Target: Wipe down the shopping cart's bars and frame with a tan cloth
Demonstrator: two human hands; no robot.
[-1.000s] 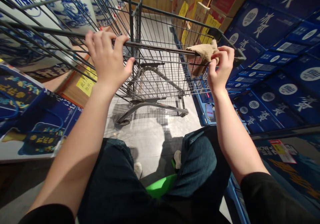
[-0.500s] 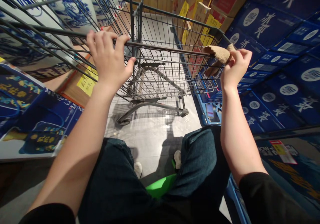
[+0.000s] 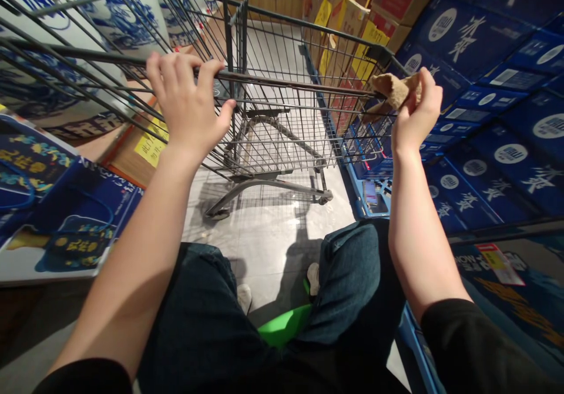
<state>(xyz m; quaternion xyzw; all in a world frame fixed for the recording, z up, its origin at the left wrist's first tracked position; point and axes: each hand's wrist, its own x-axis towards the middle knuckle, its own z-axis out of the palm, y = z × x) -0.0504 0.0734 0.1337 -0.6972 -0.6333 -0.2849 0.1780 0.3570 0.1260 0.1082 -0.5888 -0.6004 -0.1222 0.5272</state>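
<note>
A dark wire shopping cart (image 3: 282, 174) stands in front of my knees, its near top bar running across the view. My left hand (image 3: 187, 97) is hooked over that bar from above, fingers curled on it and thumb held apart below. At the bar's right end my right hand (image 3: 416, 112) pinches a tan cloth (image 3: 391, 90) between thumb and fingers. The cloth is folded over the bar, with a loose flap hanging behind and below it. The fingertips of my right hand are partly hidden by the cloth.
Stacked blue cartons (image 3: 497, 165) rise close on the right, with brown boxes (image 3: 352, 30) farther back. Large blue-and-white jars (image 3: 126, 15) and blue gift boxes (image 3: 74, 206) line the left. A phone (image 3: 370, 192) lies low near the blue pallet. Something green (image 3: 284, 326) is beneath me.
The tan cloth has bunched and turned in my right hand at the bar's end, and that hand has shifted slightly. My left hand and the cart have moved slightly left in view.
</note>
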